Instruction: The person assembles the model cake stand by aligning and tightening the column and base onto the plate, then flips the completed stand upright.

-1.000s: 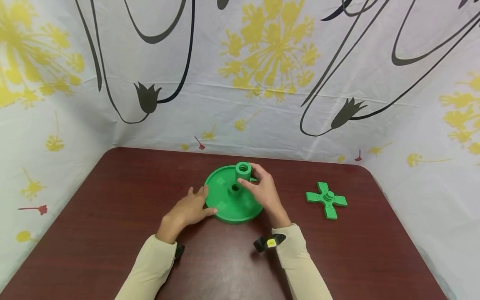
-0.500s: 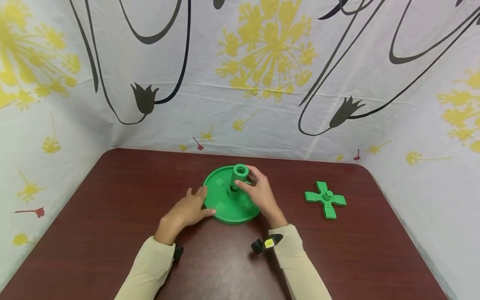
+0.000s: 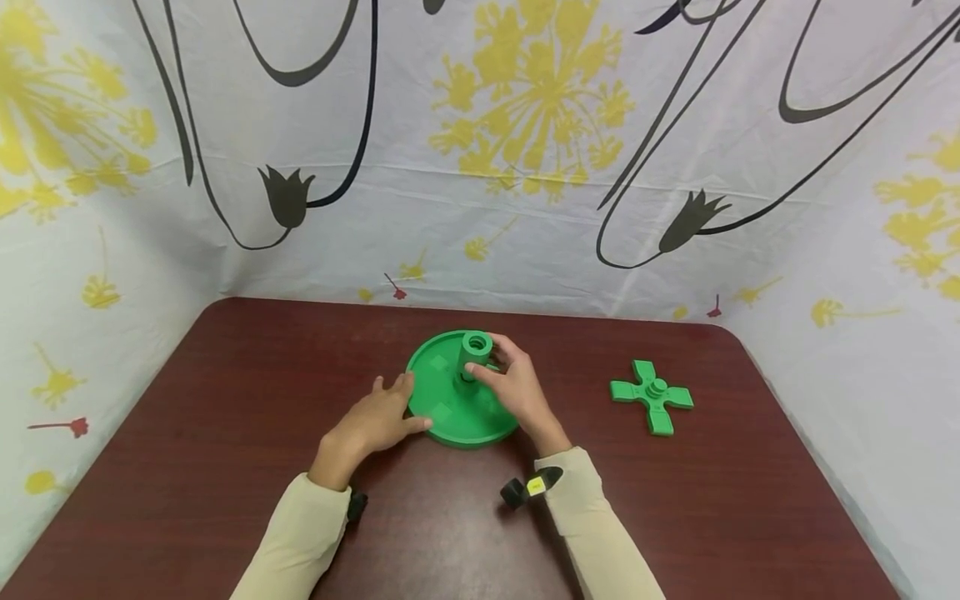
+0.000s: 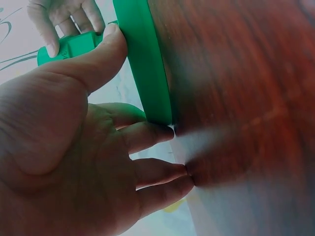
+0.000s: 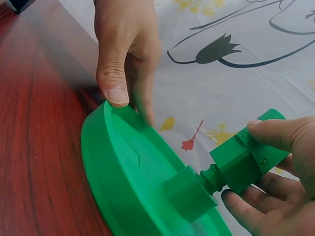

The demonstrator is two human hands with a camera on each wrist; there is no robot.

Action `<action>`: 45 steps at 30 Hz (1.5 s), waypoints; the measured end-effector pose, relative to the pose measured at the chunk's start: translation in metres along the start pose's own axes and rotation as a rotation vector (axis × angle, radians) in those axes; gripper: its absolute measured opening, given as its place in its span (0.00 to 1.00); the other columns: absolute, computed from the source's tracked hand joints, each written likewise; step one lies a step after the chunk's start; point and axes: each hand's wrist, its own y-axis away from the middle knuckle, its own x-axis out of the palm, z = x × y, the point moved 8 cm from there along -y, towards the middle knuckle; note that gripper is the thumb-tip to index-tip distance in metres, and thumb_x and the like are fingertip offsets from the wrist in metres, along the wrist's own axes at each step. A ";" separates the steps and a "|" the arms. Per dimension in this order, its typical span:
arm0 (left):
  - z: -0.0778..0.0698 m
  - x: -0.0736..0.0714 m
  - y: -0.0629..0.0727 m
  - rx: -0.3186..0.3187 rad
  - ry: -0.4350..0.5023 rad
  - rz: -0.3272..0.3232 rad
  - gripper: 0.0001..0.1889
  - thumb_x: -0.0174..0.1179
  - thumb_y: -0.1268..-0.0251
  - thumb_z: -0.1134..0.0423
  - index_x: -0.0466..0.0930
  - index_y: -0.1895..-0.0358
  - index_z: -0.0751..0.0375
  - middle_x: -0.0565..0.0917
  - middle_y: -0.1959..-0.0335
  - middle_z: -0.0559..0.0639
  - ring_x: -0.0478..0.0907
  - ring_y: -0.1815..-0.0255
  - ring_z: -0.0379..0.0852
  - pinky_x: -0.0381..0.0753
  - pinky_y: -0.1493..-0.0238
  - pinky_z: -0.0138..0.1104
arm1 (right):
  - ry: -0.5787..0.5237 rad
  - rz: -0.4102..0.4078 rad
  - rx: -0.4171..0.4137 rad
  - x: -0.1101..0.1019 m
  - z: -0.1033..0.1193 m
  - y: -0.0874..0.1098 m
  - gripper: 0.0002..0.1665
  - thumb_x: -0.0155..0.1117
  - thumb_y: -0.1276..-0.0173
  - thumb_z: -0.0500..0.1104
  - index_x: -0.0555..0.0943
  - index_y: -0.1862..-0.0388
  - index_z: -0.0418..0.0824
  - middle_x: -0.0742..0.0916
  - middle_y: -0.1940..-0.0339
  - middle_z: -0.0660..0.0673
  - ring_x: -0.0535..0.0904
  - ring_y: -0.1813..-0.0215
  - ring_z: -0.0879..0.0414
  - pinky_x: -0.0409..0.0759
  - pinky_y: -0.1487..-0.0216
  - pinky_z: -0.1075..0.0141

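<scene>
A green round base (image 3: 457, 425), a disc with a raised rim and a central socket (image 5: 189, 194), stands on the table. Over its middle, my right hand (image 3: 517, 387) pinches a green threaded post (image 5: 246, 157) between thumb and fingers. The post has flat faces with raised figures and a hollow upper end. Its threaded end points into the socket, with part of the thread still visible in the right wrist view. My left hand (image 3: 375, 421) rests at the base's left edge, thumb (image 4: 113, 37) against the rim and spread fingers reaching to the tabletop.
A green cross-shaped piece (image 3: 651, 396) with a threaded stud lies on the dark red table (image 3: 300, 350), right of the base. Patterned white cloth (image 3: 420, 208) hangs behind the table and at both sides.
My right hand has brought the post left and down, from above the base's right part to its central socket. The left hand stays at the rim.
</scene>
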 end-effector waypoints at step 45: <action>-0.002 0.000 0.000 0.003 -0.001 0.008 0.46 0.59 0.29 0.48 0.44 0.20 0.66 0.52 0.21 0.64 0.40 0.22 0.71 0.59 0.30 0.63 | 0.055 -0.028 -0.081 -0.003 0.023 0.005 0.34 0.67 0.37 0.27 0.69 0.32 0.29 0.79 0.37 0.29 0.75 0.37 0.36 0.76 0.41 0.42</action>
